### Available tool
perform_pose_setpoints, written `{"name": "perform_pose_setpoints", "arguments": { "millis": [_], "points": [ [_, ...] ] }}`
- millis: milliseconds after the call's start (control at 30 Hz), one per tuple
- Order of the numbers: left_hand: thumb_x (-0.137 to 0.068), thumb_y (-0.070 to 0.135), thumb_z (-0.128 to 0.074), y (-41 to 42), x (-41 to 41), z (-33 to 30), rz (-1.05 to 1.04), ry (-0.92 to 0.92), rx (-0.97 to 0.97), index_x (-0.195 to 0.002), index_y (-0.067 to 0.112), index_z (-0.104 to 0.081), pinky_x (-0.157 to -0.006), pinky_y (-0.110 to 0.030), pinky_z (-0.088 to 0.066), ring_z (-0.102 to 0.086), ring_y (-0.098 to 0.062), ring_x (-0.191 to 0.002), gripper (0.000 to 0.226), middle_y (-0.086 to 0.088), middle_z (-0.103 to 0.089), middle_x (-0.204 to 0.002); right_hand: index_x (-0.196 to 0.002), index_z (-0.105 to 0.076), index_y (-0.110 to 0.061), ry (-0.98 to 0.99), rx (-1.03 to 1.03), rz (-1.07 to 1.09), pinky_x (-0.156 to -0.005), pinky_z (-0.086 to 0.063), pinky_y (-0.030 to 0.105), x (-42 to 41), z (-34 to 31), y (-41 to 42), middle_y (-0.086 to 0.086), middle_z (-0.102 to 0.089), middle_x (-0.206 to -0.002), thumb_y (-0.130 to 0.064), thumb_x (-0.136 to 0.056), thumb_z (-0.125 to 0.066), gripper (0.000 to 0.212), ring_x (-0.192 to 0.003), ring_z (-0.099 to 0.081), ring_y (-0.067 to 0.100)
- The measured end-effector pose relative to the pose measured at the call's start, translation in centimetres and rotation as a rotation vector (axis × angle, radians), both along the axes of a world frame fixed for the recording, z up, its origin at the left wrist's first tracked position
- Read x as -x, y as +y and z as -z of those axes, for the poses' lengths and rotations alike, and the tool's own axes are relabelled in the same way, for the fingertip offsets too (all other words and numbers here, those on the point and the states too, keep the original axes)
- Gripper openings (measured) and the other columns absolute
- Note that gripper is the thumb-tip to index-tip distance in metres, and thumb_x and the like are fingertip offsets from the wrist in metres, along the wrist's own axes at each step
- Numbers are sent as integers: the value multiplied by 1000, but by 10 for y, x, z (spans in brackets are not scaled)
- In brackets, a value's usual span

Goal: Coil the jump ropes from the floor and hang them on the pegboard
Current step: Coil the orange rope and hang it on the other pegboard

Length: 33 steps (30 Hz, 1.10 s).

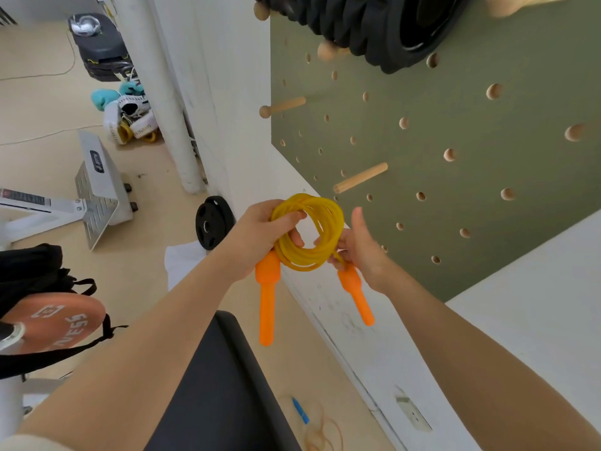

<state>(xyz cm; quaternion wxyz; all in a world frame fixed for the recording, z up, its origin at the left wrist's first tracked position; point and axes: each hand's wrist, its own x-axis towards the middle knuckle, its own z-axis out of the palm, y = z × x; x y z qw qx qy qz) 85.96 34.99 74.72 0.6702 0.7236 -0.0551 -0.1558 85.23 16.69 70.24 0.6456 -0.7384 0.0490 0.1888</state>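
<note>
A yellow jump rope (307,236) is wound into a tight coil, its two orange handles (266,297) hanging down. My left hand (260,236) grips the coil's left side and the top of the left handle. My right hand (357,245) pinches the coil's lower right by the other handle (356,296), thumb raised. The green pegboard (455,157) is on the wall just beyond, with a bare wooden peg (359,177) right above the coil. A second rope with a blue handle (300,411) lies on the floor below.
Black gear (374,24) hangs high on the pegboard, beside another peg (283,106). A black bench pad (224,385) sits under my arms. A weight plate (211,222) leans on the wall. An orange plate (53,322), black bag and white machine foot (97,190) crowd the floor left.
</note>
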Motion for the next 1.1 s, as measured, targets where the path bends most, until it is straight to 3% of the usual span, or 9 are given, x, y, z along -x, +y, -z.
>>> {"name": "perform_pose_setpoints", "arguments": {
  "millis": [100, 167, 267, 400, 633, 767, 867, 1000, 1100],
  "points": [
    [-89, 21, -60, -8, -16, -3, 125, -104, -202, -81, 12, -61, -53, -18, -46, -55, -4, -52, 11, 7, -62, -56, -108, -59, -11, -83, -158, -79, -68, -50, 30, -6, -33, 2, 12, -61, -89, -61, -90, -23, 64, -71, -59, 20],
    [-87, 24, -62, -15, -26, -6, 172, -211, -312, -85, 13, -60, -55, -19, -44, -55, -6, -57, 12, 4, -62, -63, -111, -56, -11, -240, -22, -103, -64, -50, 26, -11, -49, 0, 3, -61, -79, -35, -94, -49, 31, -65, -58, 13],
    [-86, 25, -64, -21, -42, -7, 171, -214, -332, -102, 10, -58, -68, -26, -51, -61, -12, -70, 22, -1, -67, -77, -114, -54, -13, -341, 103, -66, -65, -49, 24, -15, -53, -9, 1, -60, -76, -13, -89, -60, 26, -64, -58, 11],
    [-87, 12, -62, -23, -60, -1, 295, -60, -122, -107, 10, -58, -78, -33, -52, -65, -16, -82, 21, -6, -68, -91, -110, -54, -14, -405, 114, 98, -64, -47, 19, -20, -46, -19, -2, -59, -73, -11, -90, -57, 20, -63, -57, 6],
    [-96, 10, -48, -34, -100, 12, 284, -220, -78, -111, 13, -56, -73, -38, -48, -56, -20, -83, 17, -9, -63, -96, -119, -42, -27, -522, 321, 169, -79, -48, 24, -33, -38, -18, -30, -61, -92, -30, -89, -43, 30, -89, -59, -3],
    [-95, 10, -49, -53, -127, 15, 349, -262, -79, -116, 13, -57, -74, -22, -48, -57, -7, -82, 23, -4, -62, -99, -133, -38, -18, -631, 563, 249, -85, -42, 24, -44, -35, -24, -1, -54, -119, -28, -94, -40, 40, -101, -52, 8],
    [-93, 8, -53, -71, -145, 12, 364, -332, -137, -120, 9, -58, -73, -8, -44, -57, -5, -84, 27, -4, -62, -104, -139, -35, -22, -667, 746, 320, -75, -34, 18, -50, -33, -30, 4, -43, -127, -20, -98, -38, 41, -92, -43, 2],
    [-87, 9, -62, -92, -164, 9, 368, -545, -279, -118, 9, -63, -84, -27, -44, -55, -20, -92, 31, -14, -60, -102, -139, -38, -22, -676, 1004, 388, -76, -48, 39, -51, -34, -41, 8, -45, -124, -19, -96, -44, 43, -96, -54, 28],
    [-83, 16, -67, -101, -168, 10, 327, -627, -393, -115, 14, -66, -86, -24, -37, -50, -18, -95, 33, -11, -55, -98, -135, -46, -17, -703, 1192, 362, -70, -50, 42, -53, -28, -43, 14, -51, -116, -20, -92, -50, 43, -88, -56, 35]
  ]
}}
